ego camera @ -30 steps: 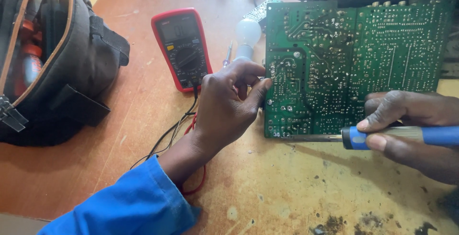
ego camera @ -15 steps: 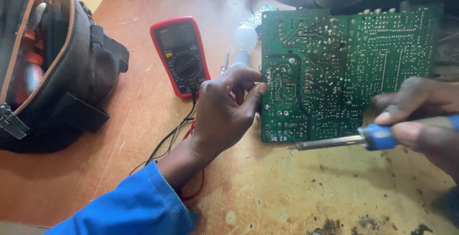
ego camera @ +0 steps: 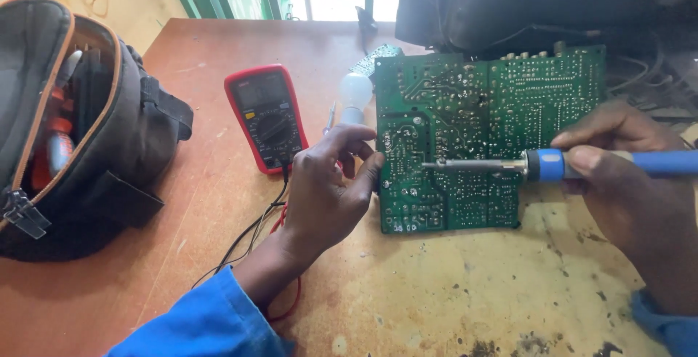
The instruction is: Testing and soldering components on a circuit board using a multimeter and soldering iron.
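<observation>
A green circuit board (ego camera: 494, 124) stands tilted on its lower edge on the worn wooden table (ego camera: 451, 284), solder side toward me. My left hand (ego camera: 327, 190) grips the board's left edge and holds it up. My right hand (ego camera: 625, 175) is closed around a blue-handled soldering iron (ego camera: 552, 164). The iron lies level, and its metal tip touches the board's left middle area.
A red multimeter (ego camera: 265, 117) lies left of the board, its black and red leads (ego camera: 254, 241) trailing under my left wrist. A white bulb (ego camera: 355, 94) rests behind the board. An open black tool bag (ego camera: 80, 131) sits at the far left. Dark equipment (ego camera: 523, 4) stands behind.
The soldering iron rose from below the board's bottom edge and now meets the board's left middle. My left hand kept its hold on the board's edge.
</observation>
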